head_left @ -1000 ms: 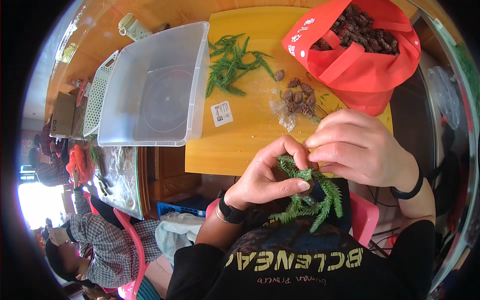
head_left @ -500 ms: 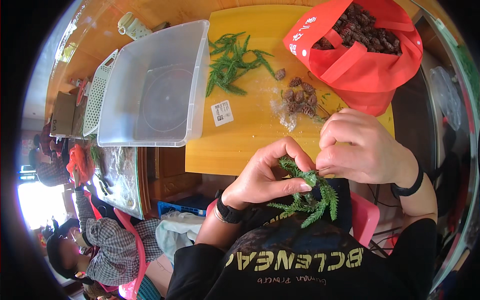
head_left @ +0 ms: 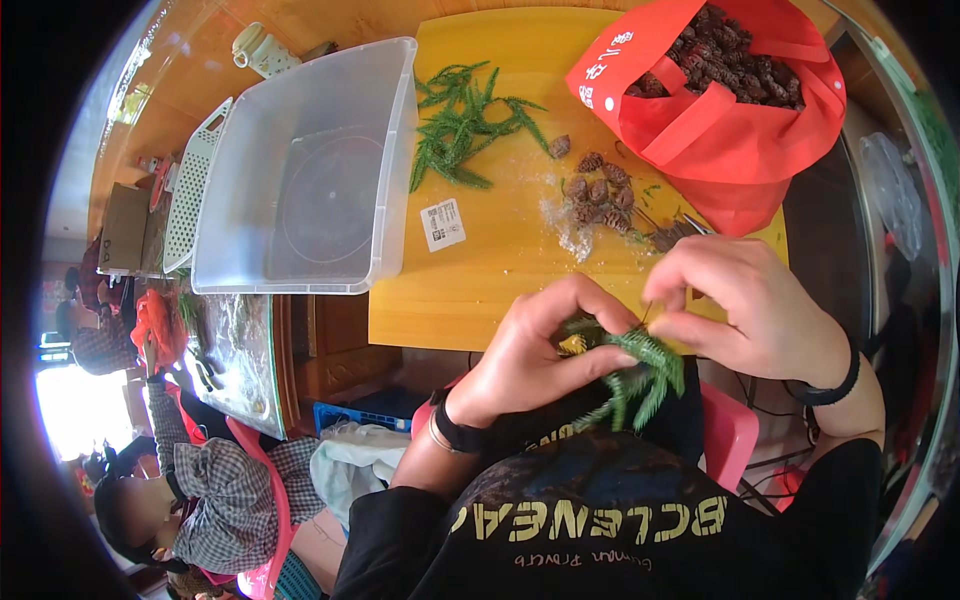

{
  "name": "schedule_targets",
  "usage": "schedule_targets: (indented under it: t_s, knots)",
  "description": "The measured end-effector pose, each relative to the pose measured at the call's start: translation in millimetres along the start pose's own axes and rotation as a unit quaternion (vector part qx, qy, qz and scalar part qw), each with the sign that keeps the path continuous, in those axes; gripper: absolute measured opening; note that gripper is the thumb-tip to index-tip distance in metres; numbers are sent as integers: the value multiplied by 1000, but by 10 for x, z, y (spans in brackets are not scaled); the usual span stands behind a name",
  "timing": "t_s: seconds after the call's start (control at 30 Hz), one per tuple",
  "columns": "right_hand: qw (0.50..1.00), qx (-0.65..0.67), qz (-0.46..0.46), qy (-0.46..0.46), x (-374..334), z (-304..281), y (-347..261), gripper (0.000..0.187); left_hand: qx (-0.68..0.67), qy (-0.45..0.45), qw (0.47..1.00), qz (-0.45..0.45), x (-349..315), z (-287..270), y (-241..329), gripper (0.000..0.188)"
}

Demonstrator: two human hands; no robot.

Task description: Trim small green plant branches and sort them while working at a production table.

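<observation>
My left hand grips a bunch of green artificial pine sprigs between thumb and fingers, in front of my chest near the table's front edge. The needles fan out below my thumb, slightly blurred. Close beside it, my right hand pinches a thin dark strand, like wire or a stem, at the top of the bunch. Beyond my right hand lie a small heap of pine cones and a dark brown bundle of thin pieces. Loose pine sprigs are piled farther back.
A clear plastic bin stands at the table's left, with a white label beside it. A red bag full of pine cones occupies the far right of the yellow table. Another person sits at the lower left.
The sprig bunch has turned and shifted slightly up and right in my left hand. My right hand has moved a little right and down, baring the dark bundle and the strand it pinches.
</observation>
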State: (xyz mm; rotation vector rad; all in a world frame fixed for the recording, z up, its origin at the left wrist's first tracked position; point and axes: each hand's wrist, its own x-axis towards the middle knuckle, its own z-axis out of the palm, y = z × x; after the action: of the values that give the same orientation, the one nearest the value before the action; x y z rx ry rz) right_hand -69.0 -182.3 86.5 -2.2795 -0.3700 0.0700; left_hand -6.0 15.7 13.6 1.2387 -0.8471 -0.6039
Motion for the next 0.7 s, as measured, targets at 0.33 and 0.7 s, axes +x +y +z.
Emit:
schedule_targets:
  t_s: [0.33,0.7]
  knots:
    - [951,-169,-249,70,38,27,47,25,-337,-82,932,-104,-42,-102,-102,24]
    - [969,-187,-152,52,13,16,-22,16,-147,-57,987,-40,2,-35,-23,24]
